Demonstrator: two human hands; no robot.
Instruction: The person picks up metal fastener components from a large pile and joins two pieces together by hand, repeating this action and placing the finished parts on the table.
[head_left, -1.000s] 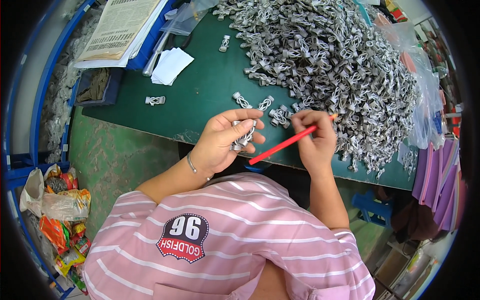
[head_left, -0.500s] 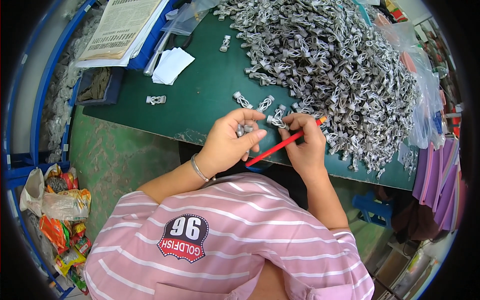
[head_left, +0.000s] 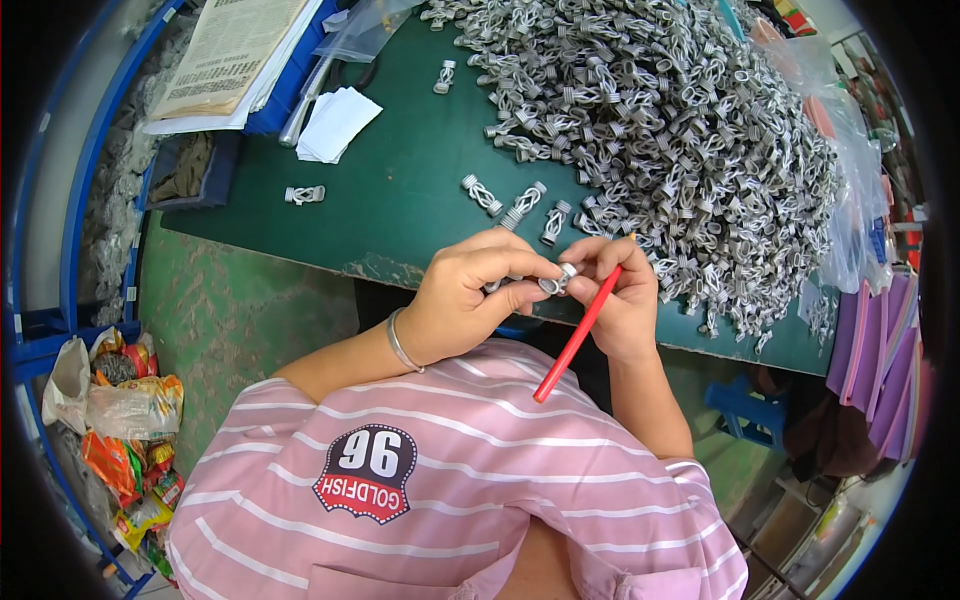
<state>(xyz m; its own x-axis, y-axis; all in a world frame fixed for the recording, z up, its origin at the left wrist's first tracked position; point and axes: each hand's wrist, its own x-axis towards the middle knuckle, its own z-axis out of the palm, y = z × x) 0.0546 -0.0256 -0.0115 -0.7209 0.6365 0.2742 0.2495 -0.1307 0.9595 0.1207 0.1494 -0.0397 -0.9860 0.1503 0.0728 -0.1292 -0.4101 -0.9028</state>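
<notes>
My left hand (head_left: pixel 470 295) is closed, with a small silvery metal fitting (head_left: pixel 557 281) pinched at its fingertips. More grey metal shows between its curled fingers, mostly hidden. Facing it, my right hand (head_left: pixel 628 305) closes its thumb and fingers on the same fitting, and a red pencil (head_left: pixel 578 337) is tucked through its grip, slanting down toward my shirt. Just beyond the hands, on the green table (head_left: pixel 400 215), lie a few similar fittings with ribbed ends and looped bodies, among them one (head_left: pixel 522 205) beside another (head_left: pixel 555 222).
A large heap of the same fittings (head_left: pixel 660 130) covers the table's right side. White paper slips (head_left: pixel 338 124), a blue bin (head_left: pixel 190 172) and stacked printed sheets (head_left: pixel 225 60) sit at the left. Clear plastic bags (head_left: pixel 850 190) hang at the right edge; a blue stool (head_left: pixel 745 412) stands below.
My right hand has brought a fitting from the table's edge to my left fingertips. The left hand has shifted right to meet it, and the red pencil has swung to a steeper slant.
</notes>
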